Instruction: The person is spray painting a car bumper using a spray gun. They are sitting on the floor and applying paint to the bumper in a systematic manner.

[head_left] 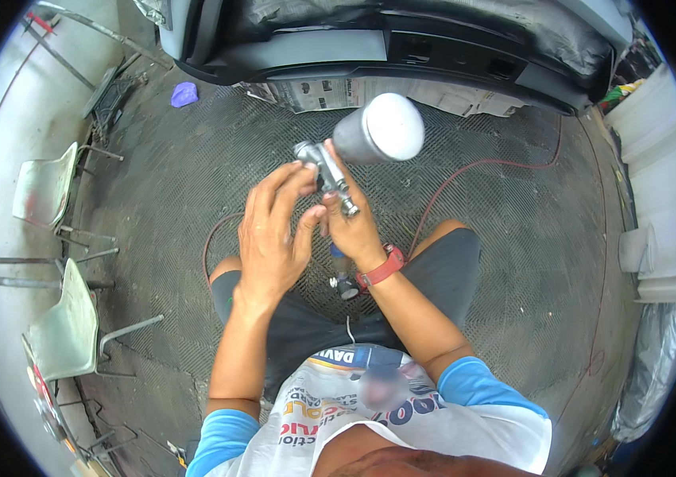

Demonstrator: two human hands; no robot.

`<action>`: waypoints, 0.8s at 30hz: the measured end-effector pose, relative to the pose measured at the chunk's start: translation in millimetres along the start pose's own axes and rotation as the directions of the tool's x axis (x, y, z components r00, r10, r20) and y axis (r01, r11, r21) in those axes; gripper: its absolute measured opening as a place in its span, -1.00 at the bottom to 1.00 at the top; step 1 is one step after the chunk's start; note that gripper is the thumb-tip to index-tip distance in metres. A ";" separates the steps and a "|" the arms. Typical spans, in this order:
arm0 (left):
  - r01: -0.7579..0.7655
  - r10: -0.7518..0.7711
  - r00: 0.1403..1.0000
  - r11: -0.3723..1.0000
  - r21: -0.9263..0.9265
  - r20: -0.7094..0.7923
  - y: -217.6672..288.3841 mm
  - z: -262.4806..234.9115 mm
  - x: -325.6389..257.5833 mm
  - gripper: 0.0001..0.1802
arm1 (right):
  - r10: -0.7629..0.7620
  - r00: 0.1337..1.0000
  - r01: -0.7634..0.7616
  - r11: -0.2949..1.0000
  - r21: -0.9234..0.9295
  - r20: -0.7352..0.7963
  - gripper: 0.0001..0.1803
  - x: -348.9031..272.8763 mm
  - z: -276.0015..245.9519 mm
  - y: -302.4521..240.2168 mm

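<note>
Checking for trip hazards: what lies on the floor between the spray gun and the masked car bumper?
In the head view, only bare textured floor matting lies between the spray gun and the newspaper-masked bumper.

silver spray gun (330, 171), grey cup tilted, held aloft

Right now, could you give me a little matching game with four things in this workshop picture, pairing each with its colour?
Things:
1. Wristband on the right hand
2. Spray gun cup
3. Crumpled rag on the floor
4. Shorts

Colours:
a. purple
b. grey with a white lid
c. red
d. black

Pairs: 1-c, 2-b, 3-a, 4-d
</note>
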State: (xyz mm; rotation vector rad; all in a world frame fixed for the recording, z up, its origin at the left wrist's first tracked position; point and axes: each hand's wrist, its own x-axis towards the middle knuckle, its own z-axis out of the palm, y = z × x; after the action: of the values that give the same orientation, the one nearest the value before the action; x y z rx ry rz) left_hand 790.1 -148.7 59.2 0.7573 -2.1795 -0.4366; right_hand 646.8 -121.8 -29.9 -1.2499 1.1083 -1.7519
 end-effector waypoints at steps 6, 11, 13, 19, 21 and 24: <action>-0.086 0.062 0.965 0.993 0.084 0.255 13.6 -21.1 22.0 -0.68 | -0.115 0.971 0.110 0.993 0.038 0.211 -0.30 -3.7 5.1 -5.2; -0.061 0.012 0.953 0.987 0.151 0.303 22.4 -35.3 21.9 -0.79 | -0.108 0.947 0.097 0.994 0.053 0.303 -0.42 -5.0 1.3 -5.4; -0.054 -0.003 0.954 0.982 0.183 0.299 22.5 -35.2 18.0 -0.80 | -0.083 0.935 0.080 0.997 0.022 0.346 -0.52 -2.9 -2.4 -2.8; -0.024 -0.023 0.969 0.982 0.185 0.247 11.4 -33.5 17.4 -0.84 | -0.073 0.907 0.095 0.995 -0.034 0.415 -0.62 14.1 -7.3 6.4; -0.013 -0.033 0.975 0.978 0.206 0.218 -0.5 -30.1 15.8 -0.85 | -0.059 0.900 0.098 0.993 -0.068 0.432 -0.59 21.7 -5.0 12.8; -0.053 0.006 0.970 0.981 0.189 0.242 -28.9 -31.3 23.5 -0.79 | -0.029 0.888 0.088 0.990 -0.107 0.459 -0.41 33.2 -2.9 24.7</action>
State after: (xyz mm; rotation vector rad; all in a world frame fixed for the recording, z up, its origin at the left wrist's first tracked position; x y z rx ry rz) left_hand 812.5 -187.9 77.3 0.8109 -2.4851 -0.3161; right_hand 636.2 -160.2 -41.4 -1.6815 0.9148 -1.3388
